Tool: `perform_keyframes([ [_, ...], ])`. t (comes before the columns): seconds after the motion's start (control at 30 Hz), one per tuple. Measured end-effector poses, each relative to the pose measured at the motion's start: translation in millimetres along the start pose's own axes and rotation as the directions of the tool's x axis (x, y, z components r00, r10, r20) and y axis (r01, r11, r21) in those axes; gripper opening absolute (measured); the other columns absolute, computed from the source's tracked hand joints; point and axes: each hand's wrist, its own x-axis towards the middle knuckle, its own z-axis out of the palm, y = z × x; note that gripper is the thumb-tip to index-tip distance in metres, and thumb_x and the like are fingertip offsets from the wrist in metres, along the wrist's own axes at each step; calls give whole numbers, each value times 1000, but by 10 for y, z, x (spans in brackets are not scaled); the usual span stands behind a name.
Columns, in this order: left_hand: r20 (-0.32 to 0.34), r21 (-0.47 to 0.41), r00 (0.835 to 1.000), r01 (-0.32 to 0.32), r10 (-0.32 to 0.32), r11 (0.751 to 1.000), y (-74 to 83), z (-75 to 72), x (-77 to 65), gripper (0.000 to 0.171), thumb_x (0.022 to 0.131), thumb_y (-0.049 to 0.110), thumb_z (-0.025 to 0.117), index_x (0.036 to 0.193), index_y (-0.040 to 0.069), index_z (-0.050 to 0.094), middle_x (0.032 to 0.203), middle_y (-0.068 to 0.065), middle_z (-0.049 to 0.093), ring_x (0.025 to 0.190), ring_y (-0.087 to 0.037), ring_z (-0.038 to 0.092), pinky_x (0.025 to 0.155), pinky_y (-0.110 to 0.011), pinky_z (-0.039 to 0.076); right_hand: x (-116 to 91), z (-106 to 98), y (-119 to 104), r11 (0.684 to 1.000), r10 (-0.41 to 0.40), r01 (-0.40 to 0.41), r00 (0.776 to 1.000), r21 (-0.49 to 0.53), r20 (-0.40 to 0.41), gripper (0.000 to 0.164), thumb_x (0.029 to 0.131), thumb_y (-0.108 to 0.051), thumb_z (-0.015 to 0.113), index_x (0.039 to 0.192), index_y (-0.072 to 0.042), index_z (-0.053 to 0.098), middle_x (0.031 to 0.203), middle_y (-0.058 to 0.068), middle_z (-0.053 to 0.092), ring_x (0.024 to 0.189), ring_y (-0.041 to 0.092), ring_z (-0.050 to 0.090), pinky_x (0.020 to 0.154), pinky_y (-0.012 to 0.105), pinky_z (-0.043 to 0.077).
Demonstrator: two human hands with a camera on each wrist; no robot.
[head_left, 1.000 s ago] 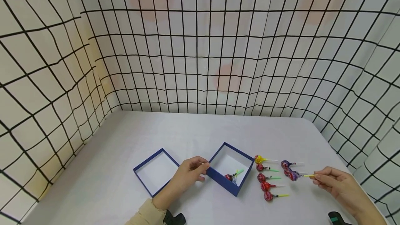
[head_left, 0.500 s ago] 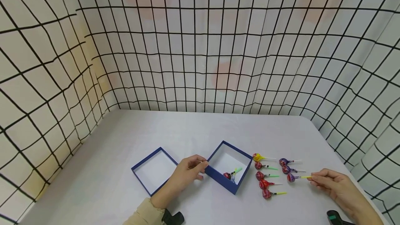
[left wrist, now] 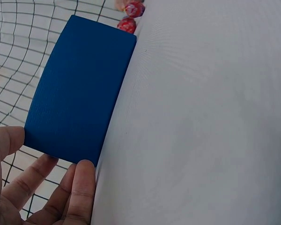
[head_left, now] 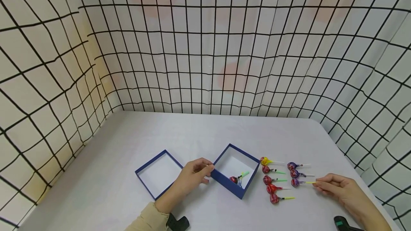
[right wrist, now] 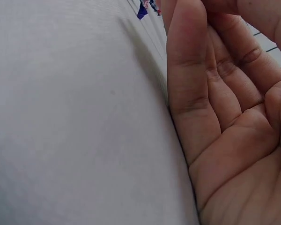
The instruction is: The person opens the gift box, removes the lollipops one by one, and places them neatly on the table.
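In the head view, my right hand [head_left: 337,191] pinches the yellow stick of a purple-wrapped lollipop [head_left: 294,182], lowest in a short column with two other purple lollipops [head_left: 293,166]. My left hand [head_left: 194,175] holds the left corner of an open blue box [head_left: 228,185] with a white inside. In the left wrist view, the thumb lies at one edge of the box's blue side [left wrist: 79,89] and the fingertips at its near end. Inside the box lie a few lollipops [head_left: 233,179], one with a green stick. The right wrist view shows mostly palm and curled fingers [right wrist: 187,61].
Between the box and the purple lollipops runs a column of several red and yellow lollipops [head_left: 271,189]. A shallow blue-rimmed lid [head_left: 158,175] lies inside up, left of the box, partly behind the left forearm. White cloth walls with black netting [head_left: 205,45] surround the white table [head_left: 192,131].
My right hand has moved the purple lollipop slightly left and into line below the other two, after it overlapped one of them. My left hand stays at the box.
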Motion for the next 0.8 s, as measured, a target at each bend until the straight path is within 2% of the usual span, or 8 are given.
perform_keyframes([
  [0.1, 0, 3, 1000, -8, 8, 1000, -6, -4, 1, 34, 107, 30, 68, 125, 1, 73, 108, -12, 74, 93, -16, 69, 78, -29, 65, 9, 49, -36, 985, 60, -68, 997, -156, -58, 17, 104, -8, 71, 111, 5, 77, 99, -7, 83, 87, 7, 77, 74, 24, 63],
  [0.2, 7, 2, 1000, -17, 17, 1000, -22, -9, 1, 34, 107, 30, 68, 125, 2, 72, 107, -11, 73, 93, -17, 70, 79, -30, 66, 6, 68, -62, 970, 76, -88, 995, -226, -58, 21, 104, -7, 70, 116, 10, 74, 99, -8, 82, 86, 7, 76, 74, 25, 63],
  [0.33, 19, -4, 1000, -22, 22, 1000, -36, -8, 9, 34, 108, 30, 68, 126, 2, 72, 108, -11, 73, 93, -17, 70, 79, -32, 66, -13, 73, -86, 965, 79, -90, 995, -247, -54, 22, 104, -5, 69, 118, 12, 73, 97, -8, 82, 84, 7, 75, 73, 24, 63],
  [0.5, 14, -3, 1000, -25, 25, 1000, -33, -2, 12, 34, 107, 29, 68, 126, 1, 72, 108, -11, 73, 93, -16, 69, 78, -30, 66, -23, 62, -76, 958, 67, -90, 993, -272, -93, 21, 103, -8, 71, 116, 9, 75, 94, -9, 81, 82, 6, 74, 71, 24, 63],
  [0.8, 10, 0, 1000, -18, 18, 1000, -28, -2, 4, 34, 108, 30, 68, 126, 1, 72, 108, -11, 74, 94, -16, 70, 79, -30, 65, -34, 35, -91, 943, 122, -156, 984, -296, -129, 27, 102, -20, 75, 118, 2, 77, 96, -11, 81, 84, 6, 75, 73, 27, 64],
])
